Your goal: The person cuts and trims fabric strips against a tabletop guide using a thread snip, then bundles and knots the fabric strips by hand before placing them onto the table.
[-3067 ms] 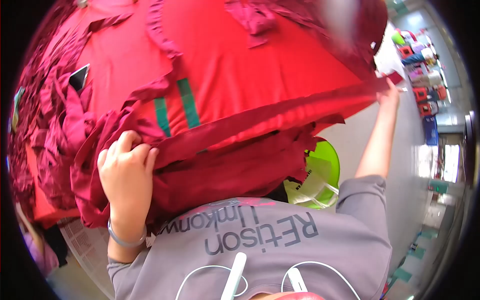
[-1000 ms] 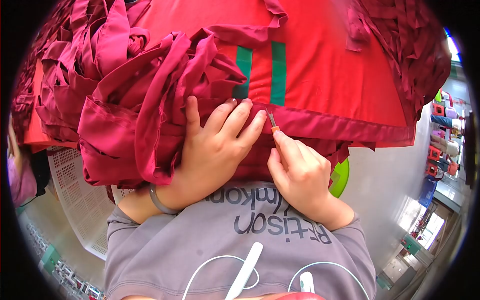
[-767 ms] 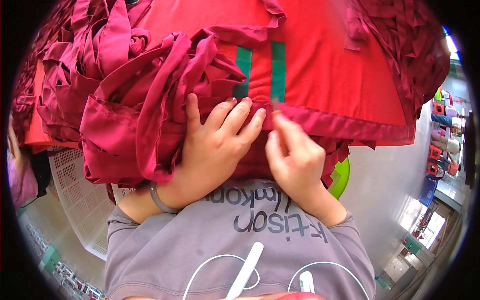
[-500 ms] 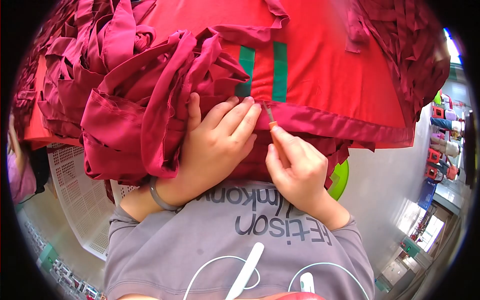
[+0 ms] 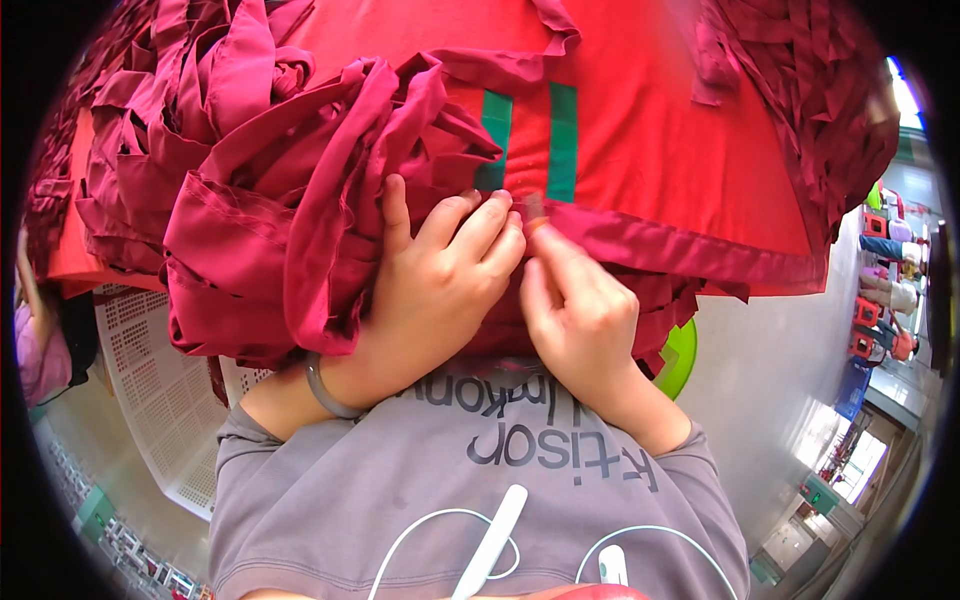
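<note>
My left hand (image 5: 440, 265) lies over the edge of a long maroon fabric strip (image 5: 670, 240), its fingers closed on the cloth and its little finger raised. The thumb is hidden. Close by on the right, my right hand (image 5: 580, 300) grips a small orange-handled seam ripper (image 5: 537, 222), mostly covered by the fingers. Its metal tip is blurred and meets the strip just past my left fingertips. Two green tape marks (image 5: 562, 145) run across the red cloth (image 5: 650, 130) beyond the hands.
Bunched maroon strips (image 5: 250, 230) heap up at left, and more hang at far right (image 5: 840, 110). A white perforated basket (image 5: 150, 390) stands at lower left. A green rim (image 5: 680, 360) shows beside my right forearm. Another person's arm (image 5: 35, 300) is at far left.
My right hand has moved slightly up and left, bringing the seam ripper closer to my left fingers. The left hand has shifted a little, still on the strip.
</note>
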The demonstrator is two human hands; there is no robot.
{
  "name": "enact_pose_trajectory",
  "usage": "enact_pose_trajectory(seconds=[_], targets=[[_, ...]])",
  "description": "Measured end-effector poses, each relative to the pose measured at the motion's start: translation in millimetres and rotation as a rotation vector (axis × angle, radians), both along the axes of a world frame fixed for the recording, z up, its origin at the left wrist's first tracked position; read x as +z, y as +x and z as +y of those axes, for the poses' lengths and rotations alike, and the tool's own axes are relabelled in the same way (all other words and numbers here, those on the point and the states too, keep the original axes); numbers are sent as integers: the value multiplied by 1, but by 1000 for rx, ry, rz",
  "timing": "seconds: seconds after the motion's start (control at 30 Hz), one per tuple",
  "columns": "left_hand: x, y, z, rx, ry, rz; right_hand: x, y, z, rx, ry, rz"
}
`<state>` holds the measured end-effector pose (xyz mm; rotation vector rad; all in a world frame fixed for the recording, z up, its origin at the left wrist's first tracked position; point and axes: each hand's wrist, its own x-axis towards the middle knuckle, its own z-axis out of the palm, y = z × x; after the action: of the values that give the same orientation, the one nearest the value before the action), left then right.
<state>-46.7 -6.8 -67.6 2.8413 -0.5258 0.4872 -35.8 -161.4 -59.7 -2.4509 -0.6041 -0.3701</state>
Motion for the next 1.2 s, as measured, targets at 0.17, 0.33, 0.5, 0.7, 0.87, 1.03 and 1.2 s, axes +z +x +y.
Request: enact_pose_trajectory(seconds=[0.17, 0.33, 0.5, 0.7, 0.87, 1.03, 1.2], targets=[[-4, 0, -1, 12, -5, -10, 7, 2, -6, -29, 141, 30], [-2, -3, -2, 18, -120, 36, 14, -13, -11, 73, -63, 52], [-2, -2, 0, 3, -57, 27, 13, -9, -6, 60, -120, 90], [-2, -2, -3, 29, -67, -21, 0, -3, -6, -5, 158, 80], [-2, -2, -1, 3, -81, 34, 16, -12, -14, 63, -78, 102], [-1, -2, 0, -1, -52, 36, 11, -1, -7, 54, -109, 97], [-2, -3, 1, -10, -69, 35, 17, 7, -9, -92, 175, 145]])
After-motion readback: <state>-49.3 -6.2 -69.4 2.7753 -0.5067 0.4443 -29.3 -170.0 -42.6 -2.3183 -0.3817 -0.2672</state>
